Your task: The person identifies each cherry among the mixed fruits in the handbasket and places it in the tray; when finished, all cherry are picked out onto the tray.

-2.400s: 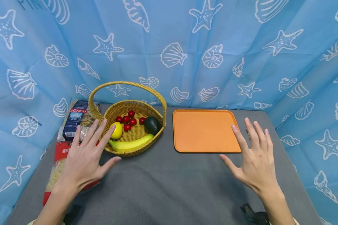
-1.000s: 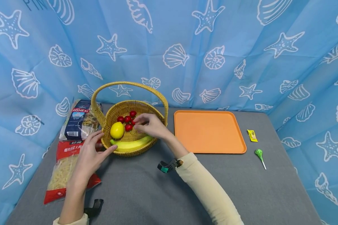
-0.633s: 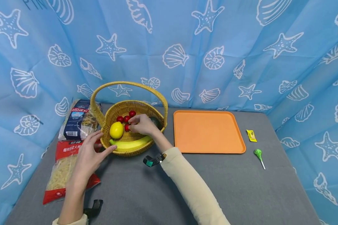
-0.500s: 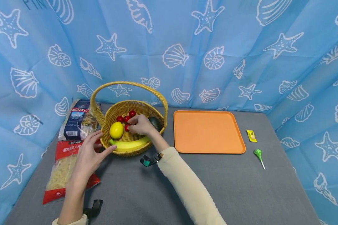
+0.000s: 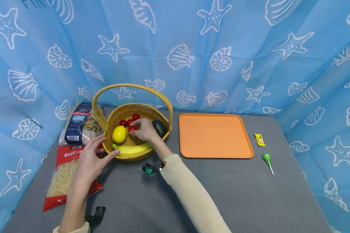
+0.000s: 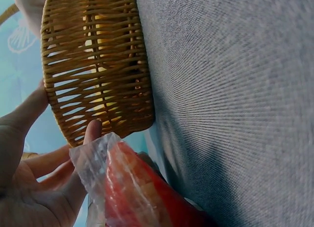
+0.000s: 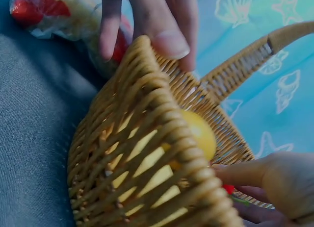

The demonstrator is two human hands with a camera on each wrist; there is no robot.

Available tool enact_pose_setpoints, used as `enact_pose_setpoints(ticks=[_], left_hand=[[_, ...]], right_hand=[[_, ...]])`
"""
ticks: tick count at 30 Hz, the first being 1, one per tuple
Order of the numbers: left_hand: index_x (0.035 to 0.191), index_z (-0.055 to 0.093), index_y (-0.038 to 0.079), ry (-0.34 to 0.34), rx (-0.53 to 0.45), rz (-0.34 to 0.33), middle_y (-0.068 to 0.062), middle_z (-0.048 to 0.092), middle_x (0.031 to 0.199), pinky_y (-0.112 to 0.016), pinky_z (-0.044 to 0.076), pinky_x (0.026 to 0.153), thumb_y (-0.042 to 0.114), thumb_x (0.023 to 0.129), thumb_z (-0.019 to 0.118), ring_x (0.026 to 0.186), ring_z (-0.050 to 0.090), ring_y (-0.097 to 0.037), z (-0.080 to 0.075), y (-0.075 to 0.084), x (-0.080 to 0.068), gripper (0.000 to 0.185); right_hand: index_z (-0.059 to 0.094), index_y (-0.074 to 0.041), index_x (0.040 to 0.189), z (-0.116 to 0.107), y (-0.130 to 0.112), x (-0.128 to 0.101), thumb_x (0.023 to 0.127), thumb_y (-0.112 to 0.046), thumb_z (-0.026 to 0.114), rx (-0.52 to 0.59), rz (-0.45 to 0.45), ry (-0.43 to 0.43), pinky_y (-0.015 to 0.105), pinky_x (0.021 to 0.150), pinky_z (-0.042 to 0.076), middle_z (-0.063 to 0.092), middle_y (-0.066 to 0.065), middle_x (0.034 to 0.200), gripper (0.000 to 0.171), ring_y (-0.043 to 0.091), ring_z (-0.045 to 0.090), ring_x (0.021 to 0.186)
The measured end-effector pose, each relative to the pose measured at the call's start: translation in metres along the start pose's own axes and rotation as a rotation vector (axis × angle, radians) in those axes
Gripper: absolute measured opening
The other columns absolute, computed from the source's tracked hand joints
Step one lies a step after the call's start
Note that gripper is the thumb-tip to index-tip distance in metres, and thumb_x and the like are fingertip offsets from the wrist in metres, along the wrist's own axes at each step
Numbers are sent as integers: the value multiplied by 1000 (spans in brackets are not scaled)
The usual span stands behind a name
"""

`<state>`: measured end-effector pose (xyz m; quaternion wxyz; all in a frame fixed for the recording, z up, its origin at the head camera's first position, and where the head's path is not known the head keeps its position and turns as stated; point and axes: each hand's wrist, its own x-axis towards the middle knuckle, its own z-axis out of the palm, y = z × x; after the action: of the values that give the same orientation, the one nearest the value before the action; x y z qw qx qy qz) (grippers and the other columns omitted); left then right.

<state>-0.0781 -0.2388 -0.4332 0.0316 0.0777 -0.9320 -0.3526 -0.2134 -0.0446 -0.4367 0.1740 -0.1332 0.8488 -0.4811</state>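
A yellow wicker basket (image 5: 134, 158) with a tall handle stands at the left. Inside lie a lemon (image 5: 119, 134), a banana (image 5: 132, 150), an avocado (image 5: 159, 128) and several red cherries (image 5: 136, 116). My left hand (image 5: 90, 161) holds the basket's near left side, its thumb at the rim; the left wrist view shows fingers against the outer wall. Reaching over the banana, my right hand (image 5: 145, 130) pinches a cherry (image 5: 131, 128) between thumb and fingertips. That cherry is partly covered. In the right wrist view, only a bit of red shows below the right fingers (image 7: 240, 173).
Two pasta bags, one blue (image 5: 79, 124) and one red (image 5: 62, 181), lie left of the basket, near my left arm. An orange tray (image 5: 215, 136) is to its right. Farther right lie a yellow-wrapped candy (image 5: 259, 139) and a green lollipop (image 5: 267, 159). A blue curtain hangs behind.
Both hands have come from above the table to the basket, the left to its side, the right inside. Over the last second the right hand shifted slightly left, and the cherry at its fingertips moved slightly.
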Motion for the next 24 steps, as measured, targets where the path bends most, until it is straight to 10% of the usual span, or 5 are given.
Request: enact_pose_setpoints(ticks=[13, 24], left_hand=[[162, 47, 4, -15, -25, 1, -25, 42, 169, -63, 57, 110, 51, 98, 80, 129, 64, -44, -2, 0, 0, 86], [163, 46, 4, -15, -20, -13, -24, 40, 170, -63, 56, 111, 48, 98, 81, 130, 63, -44, -2, 0, 0, 86]], right_hand=[[66, 0, 140, -42, 8, -48, 101, -8, 71, 261, -150, -74, 58, 93, 65, 69, 21, 138, 40, 50, 77, 110], [73, -6, 135, -105, 44, -122, 99, -6, 75, 176, -321, -23, 25, 72, 61, 71, 17, 129, 36, 16, 73, 80]])
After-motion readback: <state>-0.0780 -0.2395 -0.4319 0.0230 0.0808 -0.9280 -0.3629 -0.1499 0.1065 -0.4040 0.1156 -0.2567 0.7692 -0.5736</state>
